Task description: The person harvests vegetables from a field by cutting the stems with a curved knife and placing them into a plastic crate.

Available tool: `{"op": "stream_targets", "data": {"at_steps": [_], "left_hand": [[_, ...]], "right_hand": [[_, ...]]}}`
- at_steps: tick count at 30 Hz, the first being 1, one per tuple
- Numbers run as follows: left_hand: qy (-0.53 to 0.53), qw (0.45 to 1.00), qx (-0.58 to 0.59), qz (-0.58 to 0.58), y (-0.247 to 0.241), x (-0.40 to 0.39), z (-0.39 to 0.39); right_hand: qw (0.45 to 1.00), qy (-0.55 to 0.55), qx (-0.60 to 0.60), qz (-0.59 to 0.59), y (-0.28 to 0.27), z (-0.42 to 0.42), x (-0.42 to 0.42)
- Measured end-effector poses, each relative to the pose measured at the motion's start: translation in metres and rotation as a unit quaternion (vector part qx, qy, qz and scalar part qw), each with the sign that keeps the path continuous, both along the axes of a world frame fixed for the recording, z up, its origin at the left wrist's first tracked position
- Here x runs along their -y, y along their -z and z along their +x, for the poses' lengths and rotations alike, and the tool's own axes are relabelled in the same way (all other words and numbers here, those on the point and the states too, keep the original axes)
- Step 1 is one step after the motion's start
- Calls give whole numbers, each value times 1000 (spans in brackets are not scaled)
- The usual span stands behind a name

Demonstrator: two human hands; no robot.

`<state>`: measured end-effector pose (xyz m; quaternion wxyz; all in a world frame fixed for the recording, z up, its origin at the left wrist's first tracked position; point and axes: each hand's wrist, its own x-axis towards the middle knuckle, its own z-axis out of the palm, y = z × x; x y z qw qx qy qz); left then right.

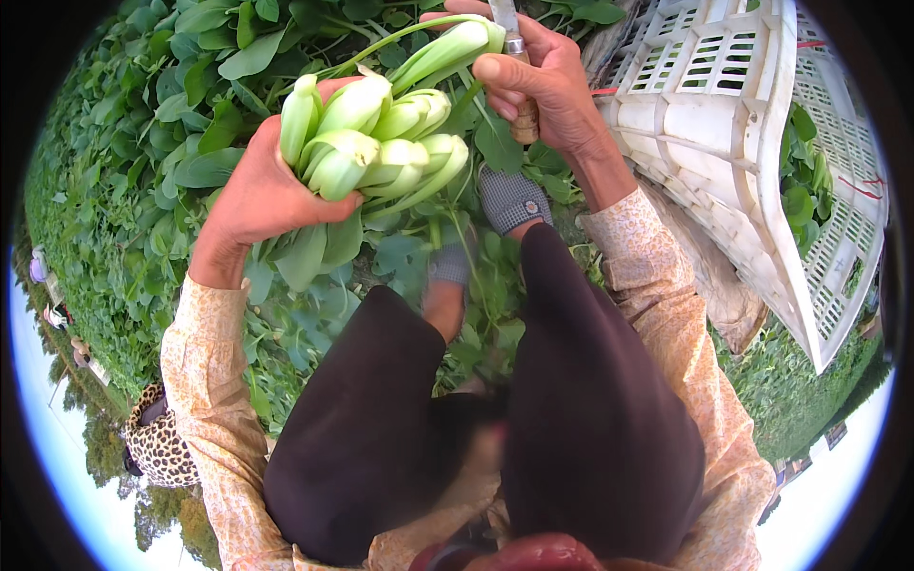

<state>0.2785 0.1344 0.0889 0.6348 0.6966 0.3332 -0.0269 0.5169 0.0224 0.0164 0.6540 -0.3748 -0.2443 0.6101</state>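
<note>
My left hand (275, 185) is wrapped round a bunch of leafy greens with pale stems (371, 143), like bok choy, their cut bases facing up and their leaves hanging below. My right hand (546, 86) grips a knife with a wooden handle (526, 118); its blade points up and runs out of the picture's top. One more stalk (457, 46) lies between the two hands, its base against the thumb and fingers of my right hand near the knife. Part of the right fingers is hidden behind the knife and stalk.
A white plastic crate (714, 128) with greens inside stands at the right on brown sacking (728, 300). Dense leafy plants (143, 143) fill the left. Below are my knees and checked shoes (510, 196). A person in leopard print (161, 442) is at lower left, other people farther off.
</note>
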Motion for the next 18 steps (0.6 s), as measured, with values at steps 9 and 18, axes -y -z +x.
{"op": "stream_targets", "data": {"at_steps": [9, 18], "left_hand": [[-161, 978, 40, -126, 31, -25, -52], [-307, 941, 59, -133, 40, -14, -21]], "right_hand": [[938, 114, 301, -125, -24, 14, -15], [943, -171, 241, -151, -75, -4, -33]]}}
